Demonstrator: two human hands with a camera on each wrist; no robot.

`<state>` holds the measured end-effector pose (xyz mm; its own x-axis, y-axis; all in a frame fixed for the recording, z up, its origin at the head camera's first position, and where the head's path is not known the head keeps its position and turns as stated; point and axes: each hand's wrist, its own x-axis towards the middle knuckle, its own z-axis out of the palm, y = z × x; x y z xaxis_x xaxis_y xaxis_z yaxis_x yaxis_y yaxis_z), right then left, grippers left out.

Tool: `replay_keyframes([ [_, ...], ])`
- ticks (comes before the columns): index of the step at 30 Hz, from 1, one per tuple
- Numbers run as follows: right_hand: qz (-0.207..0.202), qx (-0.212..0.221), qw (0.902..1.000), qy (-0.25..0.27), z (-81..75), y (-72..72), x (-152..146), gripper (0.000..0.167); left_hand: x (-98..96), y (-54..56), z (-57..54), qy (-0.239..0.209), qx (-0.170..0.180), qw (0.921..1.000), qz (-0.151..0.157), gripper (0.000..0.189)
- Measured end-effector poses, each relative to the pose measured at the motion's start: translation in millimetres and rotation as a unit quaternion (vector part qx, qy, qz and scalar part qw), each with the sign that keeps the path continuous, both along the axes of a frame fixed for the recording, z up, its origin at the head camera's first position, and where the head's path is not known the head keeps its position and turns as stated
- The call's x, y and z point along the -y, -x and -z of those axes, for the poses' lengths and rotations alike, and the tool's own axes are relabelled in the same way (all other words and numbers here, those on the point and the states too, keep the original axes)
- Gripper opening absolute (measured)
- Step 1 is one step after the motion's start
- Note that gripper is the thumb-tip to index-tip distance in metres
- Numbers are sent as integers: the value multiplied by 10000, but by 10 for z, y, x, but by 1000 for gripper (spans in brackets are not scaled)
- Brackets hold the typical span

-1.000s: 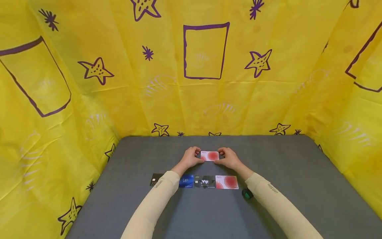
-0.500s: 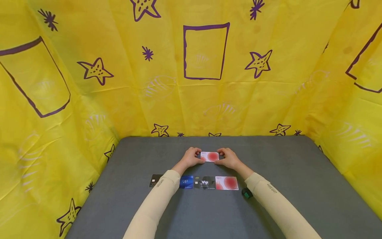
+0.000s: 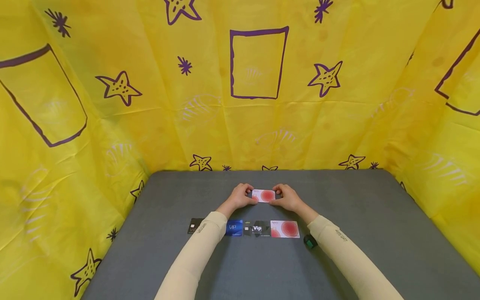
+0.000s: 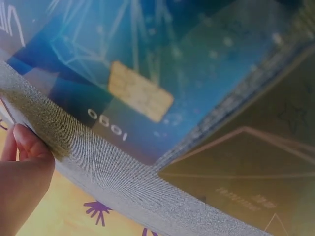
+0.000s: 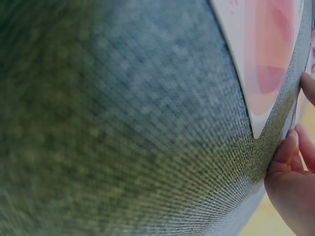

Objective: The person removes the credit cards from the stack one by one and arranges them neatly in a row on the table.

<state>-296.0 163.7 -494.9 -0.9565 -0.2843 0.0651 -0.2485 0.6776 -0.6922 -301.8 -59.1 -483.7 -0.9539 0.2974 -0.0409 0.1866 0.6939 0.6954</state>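
Note:
A white card with red circles (image 3: 263, 196) lies between both hands at the far middle of the grey table. My left hand (image 3: 239, 196) pinches its left end, thumb at the near corner and curled fingers at the far one. Mirroring that, my right hand (image 3: 288, 198) pinches the right end. Nearer to me is a row of cards: a black VIP card (image 3: 194, 225), partly covered by the left sleeve, a blue VIP card (image 3: 234, 228), a dark grey Vip card (image 3: 257, 228) and a matching red-circle card (image 3: 285, 229). The left wrist view shows the blue card's gold chip (image 4: 140, 91) up close.
A small black and green object (image 3: 310, 242) sits beside the right sleeve (image 3: 337, 241), close to the row's right end. Yellow cloth (image 3: 258, 125) with purple starfish drawings stands behind and on both sides of the grey table (image 3: 258, 271).

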Motion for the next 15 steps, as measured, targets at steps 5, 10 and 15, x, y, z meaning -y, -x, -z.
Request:
replay_keyframes([
  [5, 33, -64, 9999, 108, 3, -8, 3, 50, -6, -2, 28, -134, -88, 9999, -52, 48],
  [10, -33, -201, 9995, 246, 6, -15, 6, 48, -15, -7, 51, -250, -178, 9994, -161, 49],
  [15, -86, -269, 9987, 423, 14, -28, 16, 50, -24, -14, 63, -327, -177, 9991, -223, 51],
])
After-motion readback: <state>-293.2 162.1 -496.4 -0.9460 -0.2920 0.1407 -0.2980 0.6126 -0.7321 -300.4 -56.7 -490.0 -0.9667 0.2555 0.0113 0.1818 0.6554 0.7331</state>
